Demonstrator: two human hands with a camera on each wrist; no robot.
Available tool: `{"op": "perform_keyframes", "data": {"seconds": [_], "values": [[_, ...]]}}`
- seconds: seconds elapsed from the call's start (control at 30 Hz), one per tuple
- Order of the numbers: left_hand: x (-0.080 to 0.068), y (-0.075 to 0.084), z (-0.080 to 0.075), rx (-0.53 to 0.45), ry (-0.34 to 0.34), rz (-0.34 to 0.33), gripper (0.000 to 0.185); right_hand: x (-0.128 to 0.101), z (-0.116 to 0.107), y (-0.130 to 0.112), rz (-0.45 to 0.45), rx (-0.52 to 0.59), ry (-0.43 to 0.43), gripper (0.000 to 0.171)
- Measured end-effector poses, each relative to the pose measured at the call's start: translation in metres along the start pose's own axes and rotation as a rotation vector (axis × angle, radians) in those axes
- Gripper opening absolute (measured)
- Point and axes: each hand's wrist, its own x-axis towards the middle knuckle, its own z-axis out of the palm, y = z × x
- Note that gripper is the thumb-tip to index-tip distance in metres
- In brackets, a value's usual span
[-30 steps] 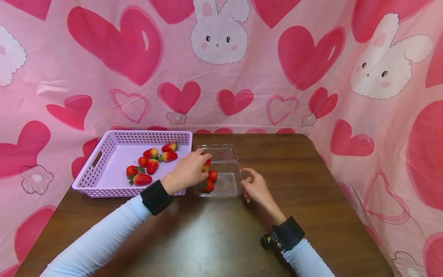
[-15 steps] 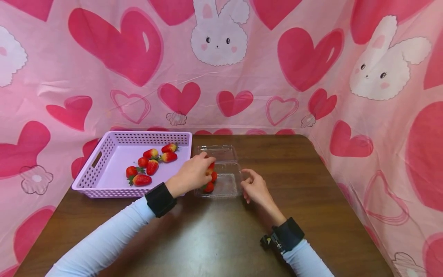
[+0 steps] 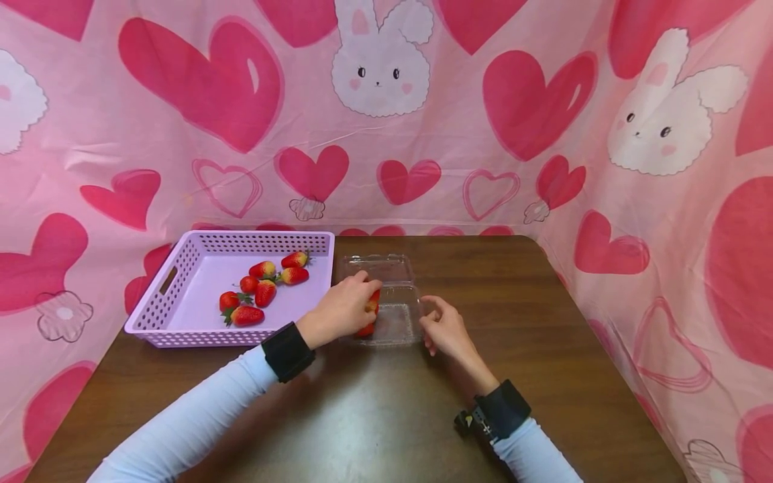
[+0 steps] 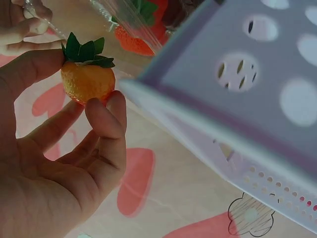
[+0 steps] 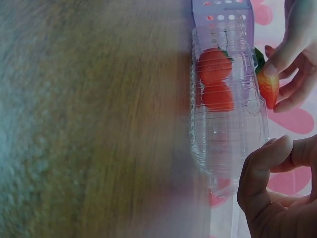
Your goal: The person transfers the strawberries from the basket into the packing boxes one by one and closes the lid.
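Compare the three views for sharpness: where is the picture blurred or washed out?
Head view: evenly lit, sharp. Left wrist view: strawberry in the left hand crisp, lilac basket soft and pale. Right wrist view: table smeared, clear box fairly clear.

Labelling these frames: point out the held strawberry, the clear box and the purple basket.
held strawberry (image 4: 87,82), left wrist view, on its orange body.
clear box (image 3: 401,322), head view, on its bare floor.
purple basket (image 3: 199,305), head view, on its bare floor.

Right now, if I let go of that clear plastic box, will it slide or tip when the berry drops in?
The clear plastic box looks thin and probably light, so it could skid on the smooth table. Its open lid may tip it backward. The right hand at its rim likely helps.
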Motion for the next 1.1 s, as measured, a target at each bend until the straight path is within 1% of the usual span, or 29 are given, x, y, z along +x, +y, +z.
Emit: {"op": "perform_keyframes", "data": {"seconds": [0.2,0.33,0.5,0.67,0.9,1.1], "values": [[0.001,0.003,0.004,-0.016,-0.022,0.003,0.052,0.000,0.001,0.000,0.000,-0.001,0.003,0.047],[0.002,0.005,0.008,0.001,-0.039,0.003,0.053,0.000,0.001,0.001,0.000,0.001,0.010,0.047],[0.003,0.008,0.014,0.024,-0.030,0.040,0.052,-0.001,0.000,0.000,-0.007,0.005,0.008,0.048],[0.002,0.010,0.021,0.027,-0.024,0.061,0.053,-0.001,0.000,0.001,-0.004,0.012,0.003,0.048],[0.003,0.011,0.027,0.000,-0.025,0.068,0.053,0.000,0.000,0.001,0.001,0.022,0.001,0.047],[0.003,0.011,0.031,0.013,-0.030,0.075,0.052,0.000,0.000,0.001,0.005,0.021,0.006,0.048]]}}
